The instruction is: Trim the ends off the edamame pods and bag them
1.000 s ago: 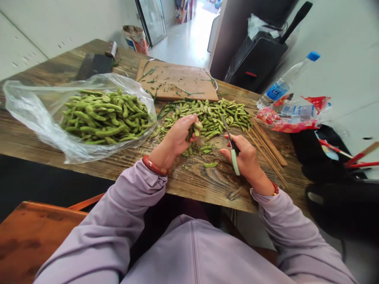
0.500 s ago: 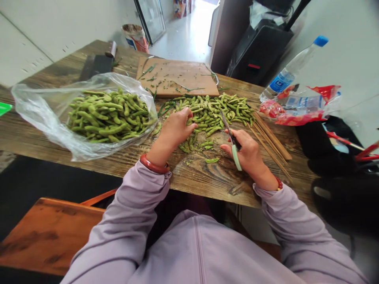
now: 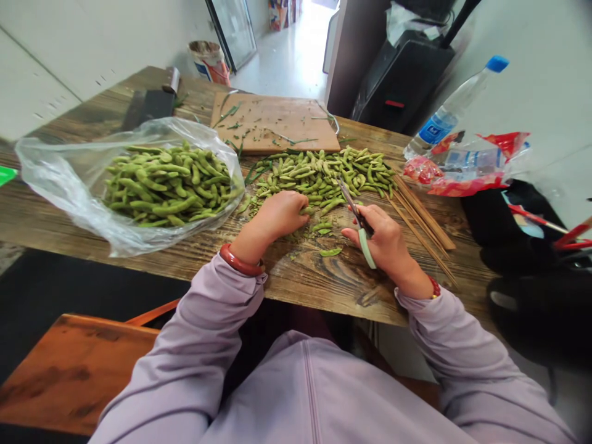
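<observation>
My right hand (image 3: 382,237) grips scissors (image 3: 365,245) with a pale green handle, their blades pointing away over the near edge of an edamame pile (image 3: 319,176). Beside it, my left hand (image 3: 283,214) is lowered to the table with its fingers curled together around edamame pods (image 3: 306,211), which show only partly at the fingertips. A few loose pods (image 3: 322,227) lie between my hands, and a single pod (image 3: 330,252) rests closer to me. To the left, an open clear plastic bag (image 3: 60,166) holds a heap of edamame (image 3: 169,185).
Behind the pile lies a cutting board (image 3: 277,117) with green scraps; a cleaver (image 3: 150,106) is at the far left. Chopsticks (image 3: 423,219) lie right of the pile. Further right are a water bottle (image 3: 457,105), red-and-clear packaging (image 3: 481,163) and a black container (image 3: 485,216).
My left hand has come down and nearer to me, its fingers closing over the small group of pods there. My right hand with the scissors has barely moved.
</observation>
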`<state>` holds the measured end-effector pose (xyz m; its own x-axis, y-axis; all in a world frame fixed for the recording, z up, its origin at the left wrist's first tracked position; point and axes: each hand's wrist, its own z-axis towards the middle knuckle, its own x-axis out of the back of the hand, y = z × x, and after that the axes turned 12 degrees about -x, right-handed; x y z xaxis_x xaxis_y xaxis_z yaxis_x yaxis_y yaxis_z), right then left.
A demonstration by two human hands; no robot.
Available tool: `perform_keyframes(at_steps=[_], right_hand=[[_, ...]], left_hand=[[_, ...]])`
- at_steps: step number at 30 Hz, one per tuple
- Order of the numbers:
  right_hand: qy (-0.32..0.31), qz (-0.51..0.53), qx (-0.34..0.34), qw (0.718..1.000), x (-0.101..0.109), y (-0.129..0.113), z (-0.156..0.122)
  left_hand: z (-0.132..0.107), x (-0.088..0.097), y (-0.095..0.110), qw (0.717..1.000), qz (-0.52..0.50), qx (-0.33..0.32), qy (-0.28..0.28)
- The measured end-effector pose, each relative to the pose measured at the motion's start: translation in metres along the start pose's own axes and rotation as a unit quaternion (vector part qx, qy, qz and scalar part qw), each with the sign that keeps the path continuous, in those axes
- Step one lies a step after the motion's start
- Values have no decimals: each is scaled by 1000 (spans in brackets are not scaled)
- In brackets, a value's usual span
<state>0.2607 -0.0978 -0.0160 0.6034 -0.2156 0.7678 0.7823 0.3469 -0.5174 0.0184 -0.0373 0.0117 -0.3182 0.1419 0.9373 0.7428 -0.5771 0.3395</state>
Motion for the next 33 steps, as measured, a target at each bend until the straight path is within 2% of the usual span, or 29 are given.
perform_keyframes(at_steps=[3,6,10,14,20,26,33], right_hand=[[4,-1,6,1000,0,0,0],[5,2,16,1000,0,0,0],[1,4,15,1000,0,-1,1],[-8,9,14,1000,0,-1,1],[-35,2,46,998,-1,-2,-1],[-19,-42,-6,999,0,3,1],[-37,-19,20,999,-1,-2,-2]], left_hand=[[-1,1,-2,988,-129,-21,87],[-5,6,0,941,-308,-21,139],[-10,10,6,864,-486,17,130],[-10,8,7,821,-554,49,126],[-9,7,11,811,-572,49,113],[-8,6,12,809,-575,41,111],[-9,5,13,813,-573,38,102]])
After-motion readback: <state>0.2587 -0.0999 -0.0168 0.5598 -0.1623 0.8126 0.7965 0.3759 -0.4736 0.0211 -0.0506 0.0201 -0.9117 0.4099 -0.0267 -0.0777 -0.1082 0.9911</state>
